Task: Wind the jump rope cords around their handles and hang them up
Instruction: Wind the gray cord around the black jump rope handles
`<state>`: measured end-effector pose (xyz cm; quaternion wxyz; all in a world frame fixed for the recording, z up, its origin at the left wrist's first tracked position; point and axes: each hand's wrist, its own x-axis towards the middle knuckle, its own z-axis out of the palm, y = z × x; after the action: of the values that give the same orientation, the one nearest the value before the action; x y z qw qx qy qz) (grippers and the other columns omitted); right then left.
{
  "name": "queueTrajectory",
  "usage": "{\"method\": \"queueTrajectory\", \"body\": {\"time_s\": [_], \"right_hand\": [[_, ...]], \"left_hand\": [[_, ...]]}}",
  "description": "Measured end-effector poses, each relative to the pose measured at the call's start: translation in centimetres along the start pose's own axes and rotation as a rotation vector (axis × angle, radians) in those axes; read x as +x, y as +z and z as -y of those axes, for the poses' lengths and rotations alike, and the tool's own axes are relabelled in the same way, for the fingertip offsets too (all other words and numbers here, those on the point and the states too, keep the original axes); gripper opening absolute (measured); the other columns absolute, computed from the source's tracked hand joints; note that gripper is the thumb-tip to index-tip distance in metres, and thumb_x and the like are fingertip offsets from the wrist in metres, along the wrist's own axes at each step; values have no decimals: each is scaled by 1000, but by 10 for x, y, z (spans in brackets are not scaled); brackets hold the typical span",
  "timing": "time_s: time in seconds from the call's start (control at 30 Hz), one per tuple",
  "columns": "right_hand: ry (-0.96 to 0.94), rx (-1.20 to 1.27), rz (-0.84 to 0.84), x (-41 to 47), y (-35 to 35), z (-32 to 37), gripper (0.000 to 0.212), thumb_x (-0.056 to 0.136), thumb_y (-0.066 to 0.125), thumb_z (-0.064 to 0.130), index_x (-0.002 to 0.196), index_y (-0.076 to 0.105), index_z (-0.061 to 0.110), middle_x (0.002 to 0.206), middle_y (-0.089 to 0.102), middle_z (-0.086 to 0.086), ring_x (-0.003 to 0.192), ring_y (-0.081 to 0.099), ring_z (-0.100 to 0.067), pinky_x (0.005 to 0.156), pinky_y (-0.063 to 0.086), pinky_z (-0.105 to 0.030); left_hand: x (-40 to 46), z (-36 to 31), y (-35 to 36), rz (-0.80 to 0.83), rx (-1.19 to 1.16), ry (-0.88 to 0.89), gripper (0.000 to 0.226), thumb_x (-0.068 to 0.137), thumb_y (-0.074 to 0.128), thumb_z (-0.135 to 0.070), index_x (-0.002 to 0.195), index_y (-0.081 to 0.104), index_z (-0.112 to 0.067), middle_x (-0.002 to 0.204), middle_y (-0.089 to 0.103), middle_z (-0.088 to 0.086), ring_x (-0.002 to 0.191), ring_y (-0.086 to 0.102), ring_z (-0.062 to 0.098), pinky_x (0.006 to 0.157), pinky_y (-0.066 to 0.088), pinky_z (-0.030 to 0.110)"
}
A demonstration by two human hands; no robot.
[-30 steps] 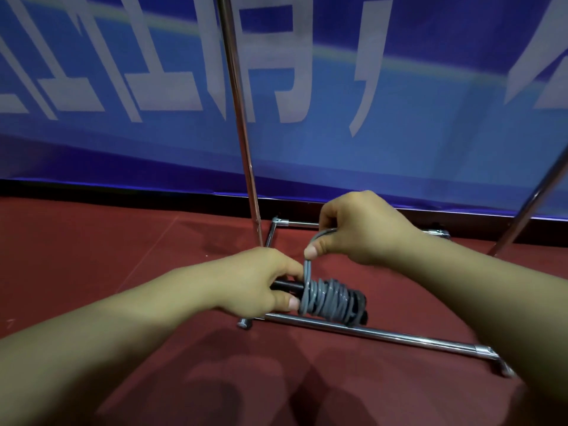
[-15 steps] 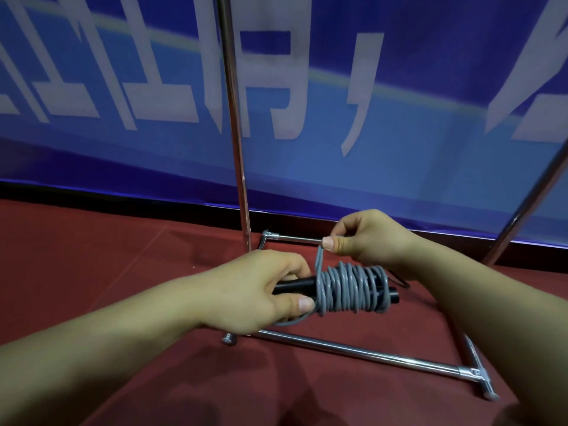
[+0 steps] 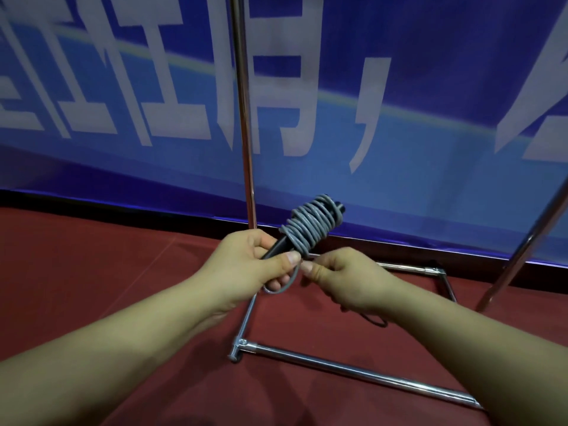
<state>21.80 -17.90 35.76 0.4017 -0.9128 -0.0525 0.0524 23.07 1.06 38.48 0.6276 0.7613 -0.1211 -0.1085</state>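
This looks like an indoor sports hall or event venue. Behind the grip, a large blue banner (image 3: 399, 124) printed with big white characters runs along the wall, and below the grip lies a dark red sports floor (image 3: 76, 272) with a faint court line. A chrome metal rack (image 3: 353, 368) stands on that floor, its upright pole (image 3: 242, 118) rising just behind the grip.

I see the black handles (image 3: 278, 248) tilted up toward the far right at mid-scene, wrapped thickly in grey cord (image 3: 312, 226), with one loose loop (image 3: 284, 282) hanging at their near end.
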Motion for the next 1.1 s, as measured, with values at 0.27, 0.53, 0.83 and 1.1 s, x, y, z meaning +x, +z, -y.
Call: {"method": "queueTrajectory", "body": {"time_s": [0.27, 0.53, 0.83, 1.1], "right_hand": [[-144, -246, 76, -7, 13, 26, 31, 102, 51, 32, 82, 63, 12, 63, 50, 4, 56, 42, -8, 55, 34, -18], [-100, -360, 37, -9, 17, 35, 40, 99, 53, 37, 69, 58, 11, 69, 63, -6, 69, 64, -24, 71, 52, -35], [-43, -374, 129, -14, 19, 36, 16, 93, 52, 30, 85, 62, 21, 83, 61, 1, 80, 56, -20, 67, 39, -27], [-19, -232, 66, -11, 4, 34, 19, 95, 63, 32, 88, 77, 22, 77, 73, 1, 67, 65, -11, 58, 50, -23]], "left_hand": [[16, 15, -14, -187, -87, -102, 10, 87, 74, -4, 85, 67, 2, 59, 66, 8, 46, 57, 8, 47, 48, 17], [29, 36, -28, -220, 167, -177, 17, 80, 82, -6, 87, 70, 4, 60, 66, 11, 46, 57, 13, 50, 49, 22], [28, 55, -31, -100, 730, -104, 18, 76, 85, -31, 74, 69, -23, 70, 73, -3, 66, 68, 14, 62, 50, 25], [22, 55, -19, 167, 1014, 51, 10, 86, 74, -31, 96, 71, -29, 93, 70, -7, 88, 66, 15, 78, 54, 29]]}}
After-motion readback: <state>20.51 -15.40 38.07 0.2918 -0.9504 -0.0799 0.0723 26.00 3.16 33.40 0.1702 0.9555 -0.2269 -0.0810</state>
